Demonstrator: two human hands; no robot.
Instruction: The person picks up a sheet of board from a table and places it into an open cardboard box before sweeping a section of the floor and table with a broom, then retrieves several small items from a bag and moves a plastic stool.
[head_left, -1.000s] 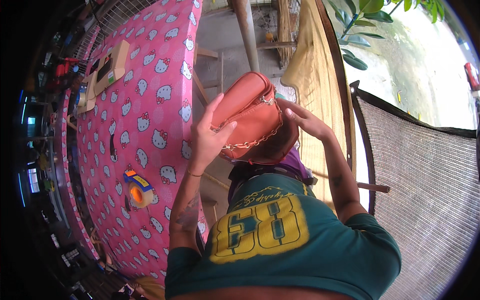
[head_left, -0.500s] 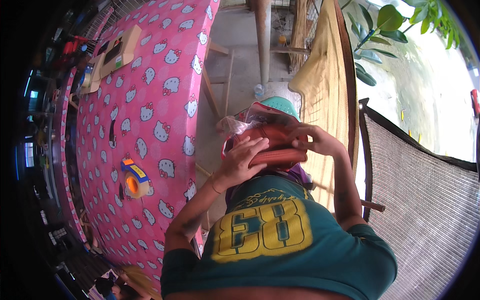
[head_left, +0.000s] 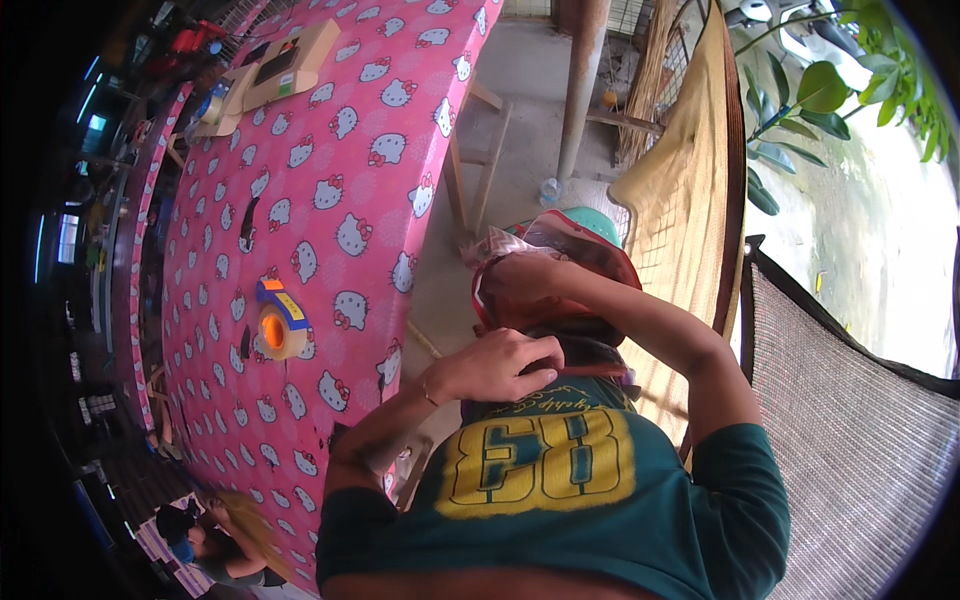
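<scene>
The red plastic bag sits bunched against the person's chest, held up between both hands just off the edge of the pink table; its wrinkled clear-and-red film opens toward the right hand, which is curled into the bag's mouth with the fingers closed on the film, though how much of it they pinch is hidden by the folds; the left hand lies lower, clenched over the dark bottom of the bundle where it meets the green shirt, thumb across the knuckles. To do this well, I judge that the lower hand should stay as the anchor and take the weight, while the upper hand works the film alone, since thin plastic pulled from two sides at once is likely to tear or slip; keeping the bundle close to the body gives steadiness, but it also hides the contents from view, so tilting the mouth a little upward would help.

Outward from the hands: a teal round object shows just behind the bag; on the table, well apart to the left, lies an orange tape dispenser; farther off, near the far end, a tan cardboard box; to the right hangs a mesh screen, with leafy branches beyond.
</scene>
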